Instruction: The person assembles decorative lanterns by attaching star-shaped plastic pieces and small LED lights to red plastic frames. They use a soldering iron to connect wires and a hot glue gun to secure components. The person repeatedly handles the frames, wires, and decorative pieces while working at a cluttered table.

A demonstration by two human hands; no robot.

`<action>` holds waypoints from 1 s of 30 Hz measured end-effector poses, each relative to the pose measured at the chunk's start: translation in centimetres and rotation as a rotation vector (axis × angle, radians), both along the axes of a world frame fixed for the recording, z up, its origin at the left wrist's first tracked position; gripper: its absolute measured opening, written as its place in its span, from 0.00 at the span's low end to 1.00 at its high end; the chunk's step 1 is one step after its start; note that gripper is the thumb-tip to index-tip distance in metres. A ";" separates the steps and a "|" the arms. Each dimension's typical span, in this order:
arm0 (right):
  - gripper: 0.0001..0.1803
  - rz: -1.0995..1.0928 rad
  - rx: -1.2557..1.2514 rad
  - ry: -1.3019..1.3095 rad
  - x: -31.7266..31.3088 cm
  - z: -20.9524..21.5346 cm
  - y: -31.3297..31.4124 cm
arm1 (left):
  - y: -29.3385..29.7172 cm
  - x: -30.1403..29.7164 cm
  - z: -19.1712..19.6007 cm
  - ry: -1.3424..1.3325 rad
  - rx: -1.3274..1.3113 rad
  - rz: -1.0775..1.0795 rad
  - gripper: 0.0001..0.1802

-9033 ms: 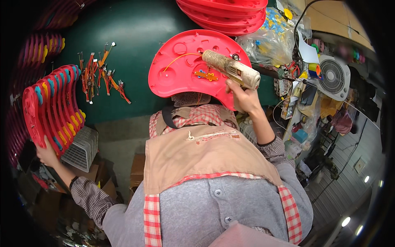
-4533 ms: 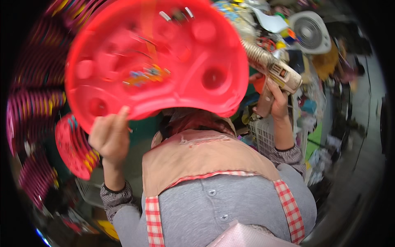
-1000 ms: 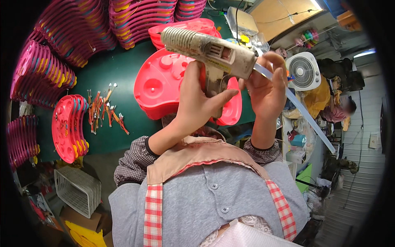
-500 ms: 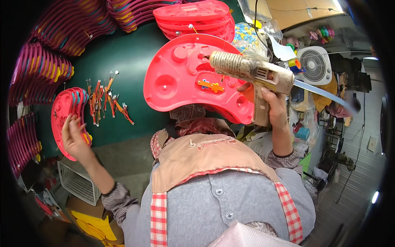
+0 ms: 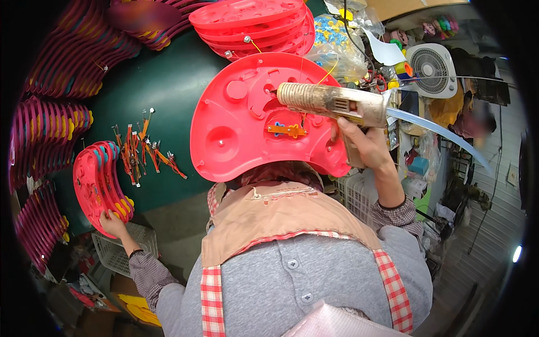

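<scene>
In the head view, the right hand (image 5: 365, 143) had its fingers clamped around the grip of a worn glue gun (image 5: 331, 104), its nozzle just above a red kidney-shaped tray (image 5: 247, 129) lying on the green table (image 5: 163, 84). The left hand (image 5: 112, 222) reached far out — fingers curled on the lower edge of a stack of red trays (image 5: 98, 185) standing on edge. Small orange parts (image 5: 140, 151) lay between stack and tray.

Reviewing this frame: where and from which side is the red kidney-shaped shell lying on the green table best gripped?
Probably the red shell by its bare curved left rim, coming from the left hand's side. It lies hollow side up; the glue gun in the right hand hangs over its right half.
</scene>
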State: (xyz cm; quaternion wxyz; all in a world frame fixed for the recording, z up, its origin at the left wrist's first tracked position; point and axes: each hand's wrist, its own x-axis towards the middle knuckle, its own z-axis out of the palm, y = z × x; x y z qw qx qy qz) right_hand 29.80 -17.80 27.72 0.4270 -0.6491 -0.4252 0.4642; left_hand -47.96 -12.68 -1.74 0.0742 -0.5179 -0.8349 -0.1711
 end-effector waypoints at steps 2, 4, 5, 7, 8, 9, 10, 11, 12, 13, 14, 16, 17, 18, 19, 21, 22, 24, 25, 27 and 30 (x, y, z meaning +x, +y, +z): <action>0.16 -0.062 0.047 0.053 0.0 0.5 -0.4 | -0.1 -2.4 1.0 0.026 0.053 -0.035 0.21; 0.15 -0.099 0.038 0.062 1.1 0.5 -1.1 | 0.6 -1.2 1.7 -0.085 0.108 0.065 0.19; 0.15 -0.095 0.026 0.007 1.5 0.1 -1.4 | 0.9 -0.3 2.2 -0.141 0.134 0.113 0.19; 0.15 -0.061 0.010 -0.080 1.6 -0.1 -1.3 | 0.8 1.0 3.6 -0.244 0.213 0.145 0.21; 0.15 -0.045 0.008 -0.115 1.5 0.0 -1.2 | 1.5 2.9 4.2 -0.278 0.274 0.145 0.21; 0.15 -0.035 0.006 -0.142 1.7 0.0 -1.4 | 2.5 5.0 5.6 -0.306 0.335 0.139 0.21; 0.15 -0.046 0.038 -0.049 1.7 0.0 -1.4 | 2.3 6.0 6.6 -0.299 0.444 0.024 0.17; 0.15 -0.079 0.057 -0.025 2.0 0.0 -2.0 | 3.0 7.9 8.1 -0.278 0.467 -0.039 0.16; 0.15 -0.105 0.076 -0.005 2.5 0.2 -2.7 | 3.3 10.1 10.0 -0.257 0.490 -0.094 0.15; 0.16 -0.131 0.092 0.016 2.8 0.5 -3.3 | 3.5 12.5 12.2 -0.236 0.510 -0.149 0.14; 0.17 -0.180 0.147 0.083 2.4 0.6 -3.7 | 4.2 15.8 14.5 -0.243 0.550 -0.205 0.12; 0.17 -0.108 0.015 -0.047 3.6 -0.2 -4.9 | 4.2 21.5 18.5 -0.299 0.599 -0.353 0.11; 0.18 -0.075 -0.052 -0.109 3.9 -0.6 -5.5 | 4.2 24.1 20.2 -0.326 0.622 -0.430 0.11; 0.16 -0.067 -0.018 -0.156 3.5 -0.5 -5.3 | 4.1 26.7 21.3 -0.316 0.632 -0.520 0.11; 0.16 -0.113 -0.039 -0.132 3.5 -0.1 -5.6 | 3.8 29.2 22.6 -0.304 0.643 -0.605 0.10; 0.14 -0.202 -0.073 -0.080 3.7 0.6 -6.2 | 3.2 35.2 26.6 -0.196 0.619 -0.910 0.10; 0.15 -0.231 -0.039 -0.149 5.6 0.1 -7.0 | 2.9 38.0 28.2 -0.220 0.567 -1.054 0.13; 0.19 -0.365 0.211 -0.113 6.9 0.5 -8.2 | 3.0 42.8 29.3 -0.254 0.386 -1.373 0.18; 0.21 -0.409 0.314 -0.057 6.7 1.0 -7.5 | 2.9 44.4 29.7 -0.243 0.247 -1.521 0.21; 0.25 -0.396 0.429 0.004 7.6 1.7 -7.1 | 2.4 47.2 28.9 -0.205 -0.030 -1.632 0.23; 0.24 -0.353 0.364 0.015 6.8 1.8 -7.2 | 2.2 48.5 28.2 -0.260 -0.082 -1.623 0.20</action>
